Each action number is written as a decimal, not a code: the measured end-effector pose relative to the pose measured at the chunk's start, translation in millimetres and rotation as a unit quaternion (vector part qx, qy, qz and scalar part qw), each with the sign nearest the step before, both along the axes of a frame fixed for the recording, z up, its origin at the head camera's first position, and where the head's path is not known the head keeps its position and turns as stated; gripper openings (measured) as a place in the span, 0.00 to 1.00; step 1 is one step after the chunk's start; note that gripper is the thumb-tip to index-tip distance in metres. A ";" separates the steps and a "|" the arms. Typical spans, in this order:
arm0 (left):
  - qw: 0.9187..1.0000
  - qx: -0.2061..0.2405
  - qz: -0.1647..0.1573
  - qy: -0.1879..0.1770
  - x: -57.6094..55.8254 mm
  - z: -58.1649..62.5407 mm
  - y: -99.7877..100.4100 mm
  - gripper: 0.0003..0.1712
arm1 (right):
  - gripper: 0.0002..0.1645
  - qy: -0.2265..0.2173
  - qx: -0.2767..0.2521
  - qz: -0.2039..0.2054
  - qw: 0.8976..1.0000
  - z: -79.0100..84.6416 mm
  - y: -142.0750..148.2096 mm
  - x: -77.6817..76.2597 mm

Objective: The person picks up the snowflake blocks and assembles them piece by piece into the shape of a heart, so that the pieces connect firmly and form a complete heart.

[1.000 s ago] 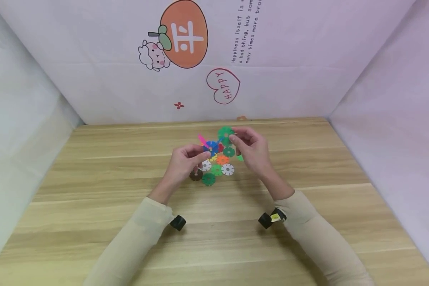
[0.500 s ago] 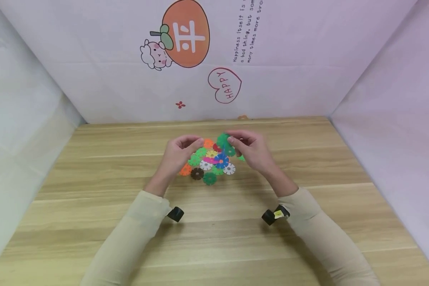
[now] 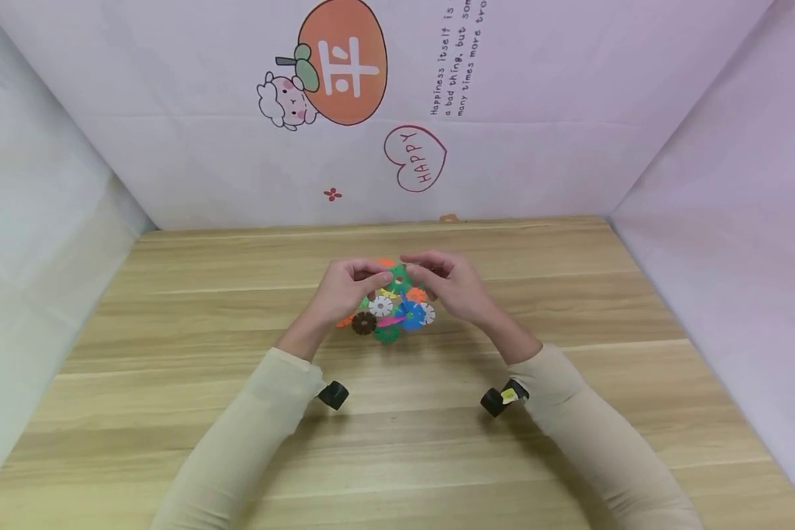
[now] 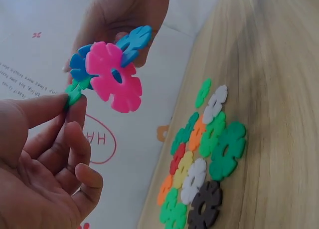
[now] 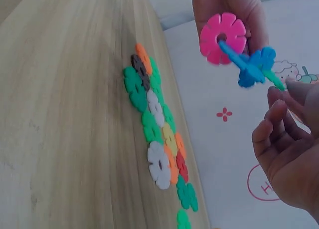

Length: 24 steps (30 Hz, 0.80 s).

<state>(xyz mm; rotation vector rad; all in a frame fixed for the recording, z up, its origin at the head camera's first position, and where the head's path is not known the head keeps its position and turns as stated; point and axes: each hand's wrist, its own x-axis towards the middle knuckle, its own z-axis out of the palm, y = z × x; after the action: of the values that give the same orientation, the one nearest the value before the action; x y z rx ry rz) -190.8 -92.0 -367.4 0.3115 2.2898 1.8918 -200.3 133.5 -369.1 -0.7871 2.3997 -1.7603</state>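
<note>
Between my hands is a joined cluster of slotted flower-shaped plastic discs. My left hand (image 3: 338, 293) pinches the green disc (image 3: 400, 273) from the left with thumb and fingertips. From the right, my right hand (image 3: 460, 291) pinches the same disc. Blue discs (image 3: 415, 317) and a pink disc (image 4: 103, 59) hang from it on the near side, raised above the table. In the right wrist view the pink disc (image 5: 232, 25) stands at the cluster's far end, with the left hand (image 5: 232, 7) behind it. My fingers partly cover the green disc.
Loose discs lie flat beneath the hands on the wooden table (image 3: 397, 442): a brown one (image 3: 364, 323), a white one (image 3: 380, 306), an orange one (image 3: 416, 294) and several others. White printed sheets (image 3: 536, 110) rise behind and at both sides.
My left hand let go of a blue disc, drew back, then came in to pinch the green disc. The right hand moved slightly left and down with the cluster, whose blue and pink discs swung nearer.
</note>
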 end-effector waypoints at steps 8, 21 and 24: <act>0.998 0.015 0.052 -0.022 3.2 -5.3 -14.6 0.11 | 0.12 -0.018 0.180 -0.040 0.983 -18.4 16.6 -7.4; 0.997 0.038 0.060 -0.010 5.2 -10.1 -24.1 0.13 | 0.20 0.000 0.389 -0.030 0.921 -37.4 13.9 -1.6; 0.998 0.033 0.055 -0.006 6.1 -12.2 -25.3 0.13 | 0.19 -0.016 0.380 -0.031 0.924 -37.8 13.6 -0.6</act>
<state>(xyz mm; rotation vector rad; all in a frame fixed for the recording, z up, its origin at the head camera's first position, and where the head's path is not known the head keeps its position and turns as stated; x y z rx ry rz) -184.6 -117.3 -379.6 0.1859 2.2846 2.0186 -200.9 147.1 -406.9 -0.5582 2.7597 -0.6928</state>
